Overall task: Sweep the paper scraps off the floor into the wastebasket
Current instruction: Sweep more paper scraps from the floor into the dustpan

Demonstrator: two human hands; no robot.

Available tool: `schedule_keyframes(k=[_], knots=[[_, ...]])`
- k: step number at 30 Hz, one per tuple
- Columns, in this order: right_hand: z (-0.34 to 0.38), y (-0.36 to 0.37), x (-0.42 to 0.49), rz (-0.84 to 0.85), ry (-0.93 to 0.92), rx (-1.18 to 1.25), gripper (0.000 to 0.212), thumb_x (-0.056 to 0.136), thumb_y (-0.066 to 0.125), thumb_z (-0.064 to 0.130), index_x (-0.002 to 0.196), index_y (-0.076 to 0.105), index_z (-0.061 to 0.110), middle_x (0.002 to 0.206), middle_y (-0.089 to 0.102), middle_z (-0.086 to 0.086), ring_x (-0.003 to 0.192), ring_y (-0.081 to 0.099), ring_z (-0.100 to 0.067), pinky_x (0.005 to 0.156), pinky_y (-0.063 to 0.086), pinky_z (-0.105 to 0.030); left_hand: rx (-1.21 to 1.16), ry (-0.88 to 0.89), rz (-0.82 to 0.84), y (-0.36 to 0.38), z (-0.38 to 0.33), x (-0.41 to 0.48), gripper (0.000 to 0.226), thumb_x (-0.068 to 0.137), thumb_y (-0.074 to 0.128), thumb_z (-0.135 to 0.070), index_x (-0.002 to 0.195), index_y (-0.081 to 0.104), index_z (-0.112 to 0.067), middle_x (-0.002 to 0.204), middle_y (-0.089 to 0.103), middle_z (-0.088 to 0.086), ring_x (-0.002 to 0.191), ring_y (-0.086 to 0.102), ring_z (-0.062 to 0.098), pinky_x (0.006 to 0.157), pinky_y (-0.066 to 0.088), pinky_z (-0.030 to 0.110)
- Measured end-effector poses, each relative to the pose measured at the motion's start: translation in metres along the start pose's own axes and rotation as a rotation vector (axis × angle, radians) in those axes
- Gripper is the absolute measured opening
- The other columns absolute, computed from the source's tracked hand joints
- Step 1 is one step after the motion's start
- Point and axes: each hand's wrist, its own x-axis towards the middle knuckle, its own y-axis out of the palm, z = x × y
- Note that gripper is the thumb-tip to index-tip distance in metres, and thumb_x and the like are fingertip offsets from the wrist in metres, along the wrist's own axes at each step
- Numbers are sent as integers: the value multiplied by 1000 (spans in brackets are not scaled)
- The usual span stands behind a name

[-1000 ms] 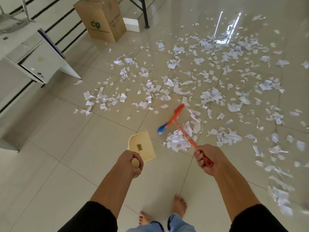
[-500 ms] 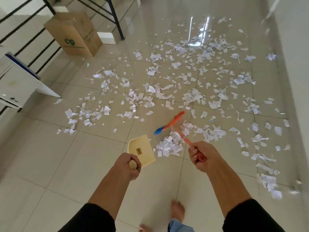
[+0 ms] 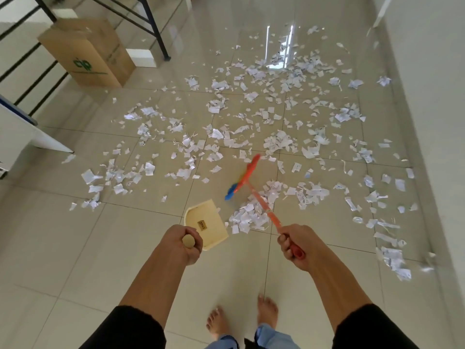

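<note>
Cardboard box (image 3: pixel 86 54) far left, well beyond both hands. Left hand (image 3: pixel 182 244) fist-wrapped on the dustpan (image 3: pixel 207 226) handle; pan sits just ahead of its fingers. Small scrap pile (image 3: pixel 251 215) between pan and broom. Right hand (image 3: pixel 298 244) curled tight round the broom (image 3: pixel 254 190) handle, head ahead of its fingers. Paper scraps (image 3: pixel 264 117) spread beyond and right.

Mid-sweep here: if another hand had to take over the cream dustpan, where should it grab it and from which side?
Grip the dustpan by its upright handle, whose rounded top shows inside the left hand. Come from above on the person's side: the pan's open mouth faces the scrap pile, so stay behind it.
</note>
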Motion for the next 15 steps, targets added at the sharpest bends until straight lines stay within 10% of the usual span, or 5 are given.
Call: schedule_keyframes(k=[15], knots=[[-83,57,0,-264,-89,-1072,7,91,50,8,87,55,5,66,60,-6,41,53,-14,40,42,-23,-47,-9,-92,-79,-45,41,16,92,42,3,93,56,-4,76,51,10,23,38,8,31,39,12]])
